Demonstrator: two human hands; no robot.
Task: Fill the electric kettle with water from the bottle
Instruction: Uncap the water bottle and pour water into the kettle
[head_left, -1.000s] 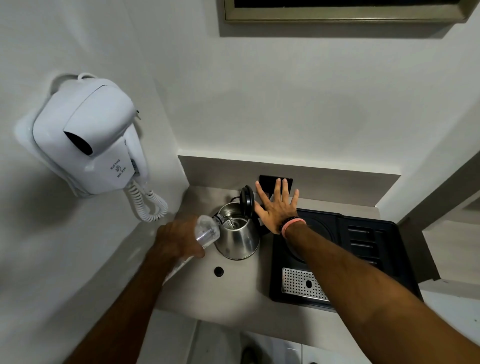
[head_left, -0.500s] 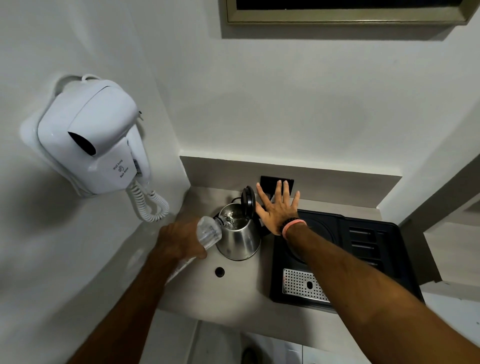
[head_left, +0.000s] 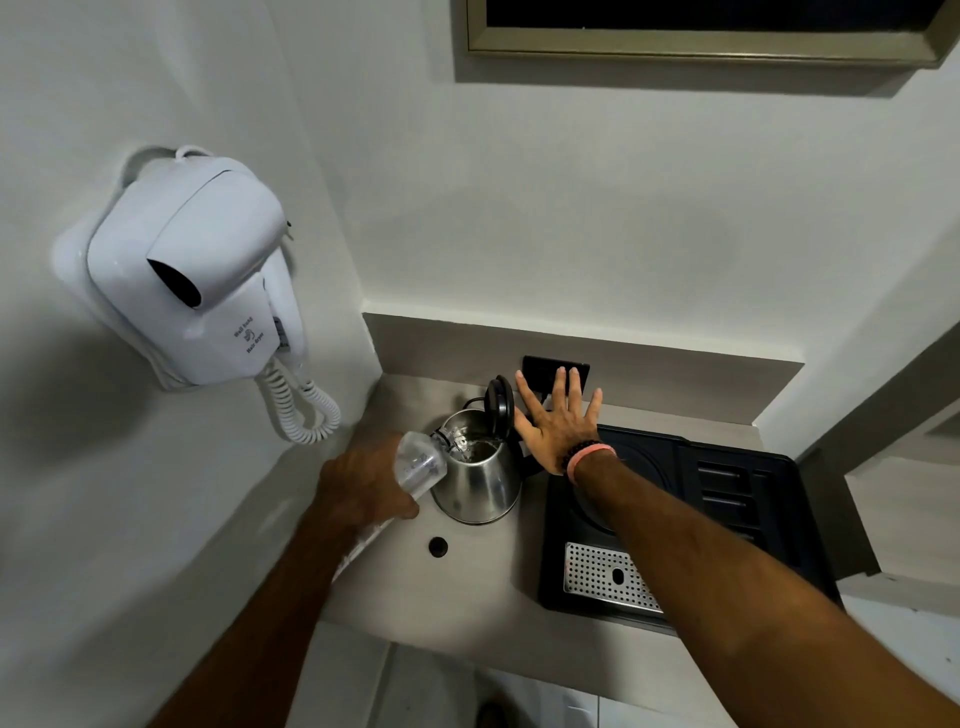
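Two bare arms reach forward over a pale counter (head_left: 483, 587). Near the front, a black tray (head_left: 737, 519) with a holed metal grate (head_left: 602, 574) sits on the right, and a small dark hole (head_left: 438, 546) shows in the counter. The left hand (head_left: 366, 486) is wrapped tight around a clear plastic bottle (head_left: 418, 462). The bottle lies tipped over, its long side slanting up and to the right, with its mouth at the rim of the kettle (head_left: 478, 478). The kettle is shiny silver metal, round and wider at the bottom, standing upright on the counter just left of the tray. Its black lid (head_left: 500, 402) is flipped up. The right hand (head_left: 558, 421) is flat with its fingers spread wide, holding nothing, just beside the lid. It wears a pink band (head_left: 589, 457) on the wrist. Farther back, a white hair dryer (head_left: 192, 275) hangs on the left wall.
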